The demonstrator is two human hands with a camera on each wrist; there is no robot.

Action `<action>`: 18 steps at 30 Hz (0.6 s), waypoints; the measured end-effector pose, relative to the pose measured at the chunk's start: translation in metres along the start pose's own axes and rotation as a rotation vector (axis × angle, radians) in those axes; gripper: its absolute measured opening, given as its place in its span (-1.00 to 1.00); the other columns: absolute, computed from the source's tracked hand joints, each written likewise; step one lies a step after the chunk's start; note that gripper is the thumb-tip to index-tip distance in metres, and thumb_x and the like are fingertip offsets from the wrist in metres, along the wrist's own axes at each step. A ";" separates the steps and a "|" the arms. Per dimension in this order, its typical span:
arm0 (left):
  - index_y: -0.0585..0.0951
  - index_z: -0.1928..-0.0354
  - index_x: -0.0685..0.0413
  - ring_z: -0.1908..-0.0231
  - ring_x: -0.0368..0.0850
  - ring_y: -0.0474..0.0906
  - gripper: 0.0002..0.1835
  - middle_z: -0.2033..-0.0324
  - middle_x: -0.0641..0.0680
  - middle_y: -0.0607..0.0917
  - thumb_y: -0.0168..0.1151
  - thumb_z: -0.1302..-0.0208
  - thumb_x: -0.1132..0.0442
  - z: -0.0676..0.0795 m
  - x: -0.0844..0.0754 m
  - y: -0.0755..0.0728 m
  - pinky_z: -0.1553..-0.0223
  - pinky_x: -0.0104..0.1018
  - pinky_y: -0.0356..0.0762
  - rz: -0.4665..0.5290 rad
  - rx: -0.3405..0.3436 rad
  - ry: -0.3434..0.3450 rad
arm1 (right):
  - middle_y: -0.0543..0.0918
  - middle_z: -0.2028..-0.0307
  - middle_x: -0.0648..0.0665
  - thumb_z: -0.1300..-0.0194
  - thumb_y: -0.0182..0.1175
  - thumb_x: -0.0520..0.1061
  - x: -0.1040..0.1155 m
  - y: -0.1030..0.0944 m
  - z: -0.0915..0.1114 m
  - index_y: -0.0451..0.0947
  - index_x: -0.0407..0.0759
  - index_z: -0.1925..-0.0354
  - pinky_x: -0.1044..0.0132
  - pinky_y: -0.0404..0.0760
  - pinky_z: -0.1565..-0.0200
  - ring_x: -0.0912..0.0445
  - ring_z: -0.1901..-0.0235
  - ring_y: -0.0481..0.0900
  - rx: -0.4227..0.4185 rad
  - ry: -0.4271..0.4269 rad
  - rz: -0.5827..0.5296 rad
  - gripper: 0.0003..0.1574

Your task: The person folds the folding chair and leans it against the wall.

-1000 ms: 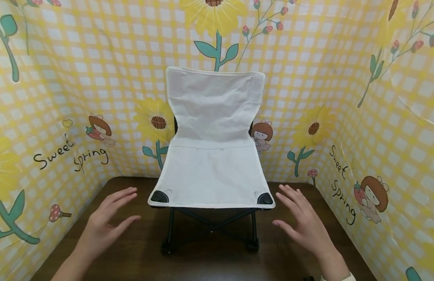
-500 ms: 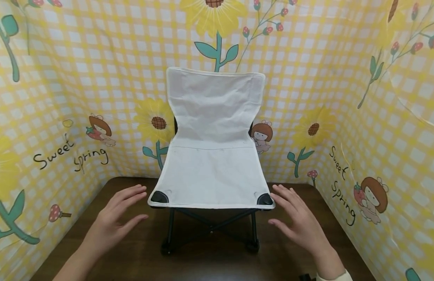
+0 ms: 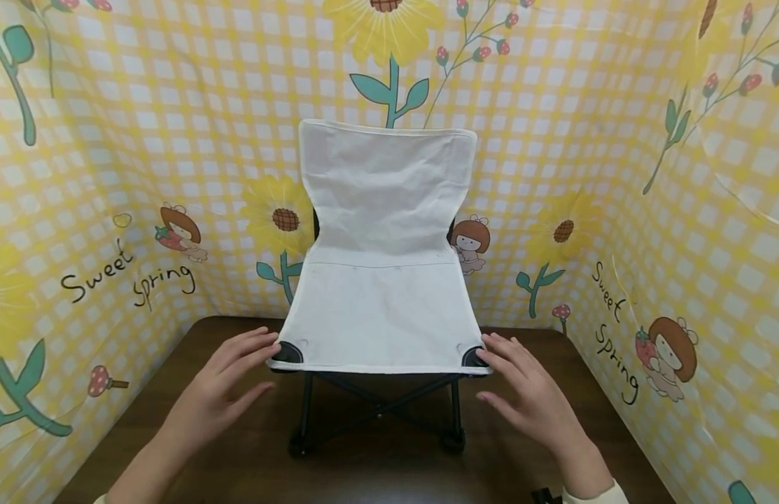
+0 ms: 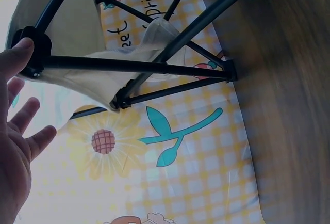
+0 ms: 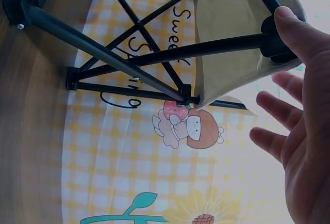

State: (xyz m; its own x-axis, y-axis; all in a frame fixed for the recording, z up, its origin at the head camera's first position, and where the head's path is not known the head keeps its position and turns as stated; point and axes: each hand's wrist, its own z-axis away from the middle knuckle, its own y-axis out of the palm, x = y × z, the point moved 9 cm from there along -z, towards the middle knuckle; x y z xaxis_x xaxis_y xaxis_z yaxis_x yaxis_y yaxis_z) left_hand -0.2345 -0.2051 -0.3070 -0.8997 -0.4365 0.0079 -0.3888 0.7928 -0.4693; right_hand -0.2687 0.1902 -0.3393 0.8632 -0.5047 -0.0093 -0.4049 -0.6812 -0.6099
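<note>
A small folding chair (image 3: 383, 308) with a white fabric seat and backrest stands unfolded in the middle of the head view. Its dark crossed legs (image 3: 379, 406) show below the seat. My left hand (image 3: 222, 381) is at the front left seat corner, fingers fairly straight and spread, fingertips over the black corner patch (image 3: 288, 353). At the front right corner, my right hand (image 3: 530, 392) mirrors it, its fingertips over the other black patch (image 3: 472, 357). Both wrist views show the thumbs in front of the black corner joints (image 4: 38, 48); whether they touch, I cannot tell.
The chair stands on a dark brown wooden tabletop (image 3: 376, 483). Yellow checked cloth (image 3: 225, 140) printed with sunflowers hangs behind and on both sides. A small black object (image 3: 545, 495) lies at the bottom edge by the right wrist.
Both hands have moved inward from beside the chair to its front seat corners. The chair itself has stayed in place.
</note>
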 end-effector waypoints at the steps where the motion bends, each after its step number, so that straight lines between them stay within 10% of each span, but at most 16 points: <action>1: 0.59 -0.05 0.39 -0.22 0.19 0.40 -0.49 -0.08 0.31 0.58 0.16 -0.34 0.02 0.000 0.001 0.001 -0.32 -0.34 0.28 -0.001 0.008 0.000 | 0.47 -0.23 -0.32 -0.18 0.34 0.14 0.000 0.001 -0.001 0.47 -0.27 -0.21 0.14 0.09 -0.45 -0.16 -0.28 0.38 0.004 0.001 0.000 -0.24; 18: 0.62 -0.08 0.22 -0.13 0.24 0.47 -0.56 -0.04 0.24 0.62 0.01 -0.44 0.01 0.005 0.005 0.017 -0.42 -0.19 0.12 -0.068 0.082 0.011 | 0.54 -0.16 -0.28 0.05 0.49 -0.19 0.009 0.007 -0.010 0.53 -0.21 -0.16 0.13 0.23 -0.39 -0.18 -0.17 0.48 -0.011 -0.048 0.021 -0.26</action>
State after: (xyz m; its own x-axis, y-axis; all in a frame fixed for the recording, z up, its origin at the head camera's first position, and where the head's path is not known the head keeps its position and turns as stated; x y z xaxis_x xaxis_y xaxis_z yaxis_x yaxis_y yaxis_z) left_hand -0.2443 -0.1953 -0.3196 -0.8740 -0.4831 0.0521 -0.4321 0.7237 -0.5382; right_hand -0.2665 0.1752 -0.3357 0.8678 -0.4931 -0.0607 -0.4264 -0.6764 -0.6005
